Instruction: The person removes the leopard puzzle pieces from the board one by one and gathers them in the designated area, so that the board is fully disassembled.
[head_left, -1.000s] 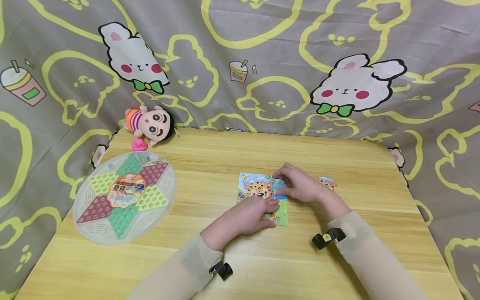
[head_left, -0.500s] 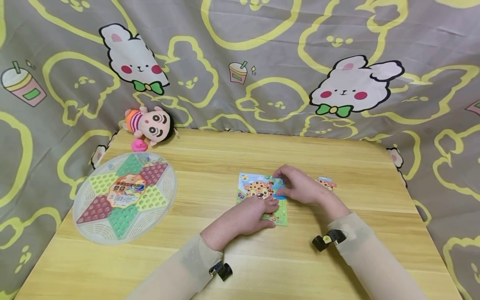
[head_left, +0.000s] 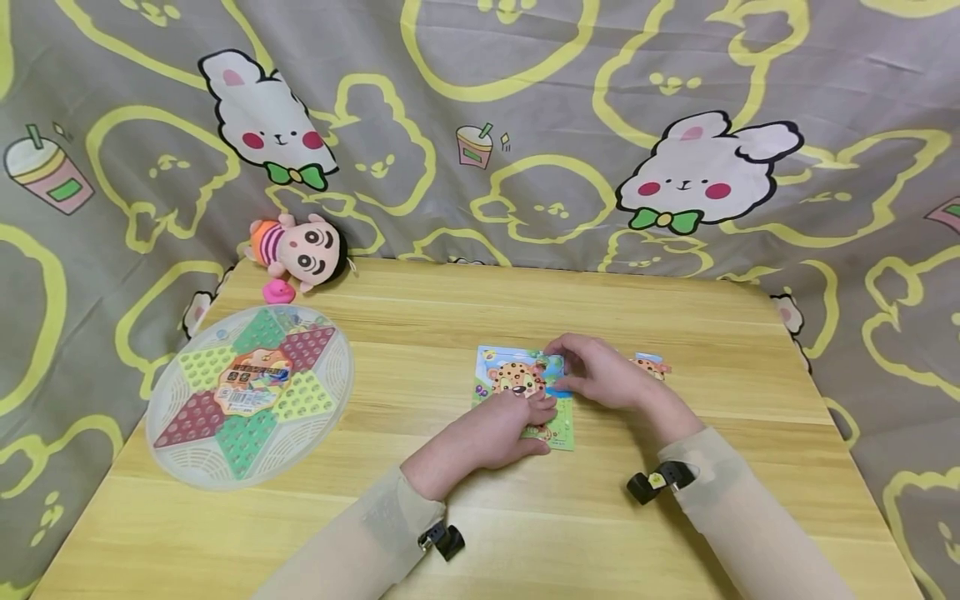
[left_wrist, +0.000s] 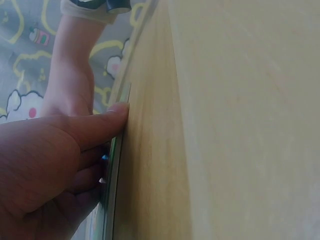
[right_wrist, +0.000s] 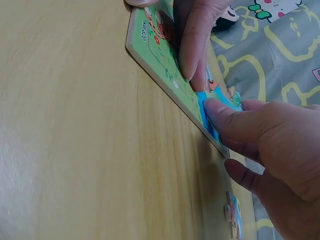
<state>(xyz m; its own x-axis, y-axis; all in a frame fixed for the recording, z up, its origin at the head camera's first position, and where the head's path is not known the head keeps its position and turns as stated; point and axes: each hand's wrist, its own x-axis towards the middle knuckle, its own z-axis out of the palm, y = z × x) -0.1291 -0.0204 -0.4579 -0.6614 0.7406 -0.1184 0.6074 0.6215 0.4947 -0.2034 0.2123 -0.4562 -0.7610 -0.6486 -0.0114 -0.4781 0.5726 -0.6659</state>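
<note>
A jigsaw puzzle board (head_left: 516, 377) with a spotted cartoon leopard lies flat on the wooden table, right of its middle. My left hand (head_left: 506, 427) rests across the lower part of the picture, fingers extended on it; in the left wrist view the thumb (left_wrist: 117, 117) touches the board's edge. At the upper right corner, my right hand (head_left: 603, 372) pinches a blue puzzle piece (right_wrist: 207, 117), thumb on top in the right wrist view. This piece sits against the board; its far side is hidden by the fingers. Another puzzle piece (head_left: 651, 365) lies beyond the right wrist.
A round Chinese checkers board (head_left: 180, 425) with a coloured star occupies the table's left side. Behind it are a small pink rubber duck (head_left: 279, 291) and a plush doll (head_left: 300, 248). A patterned grey curtain (head_left: 420, 125) hangs behind the wooden table (head_left: 420, 333).
</note>
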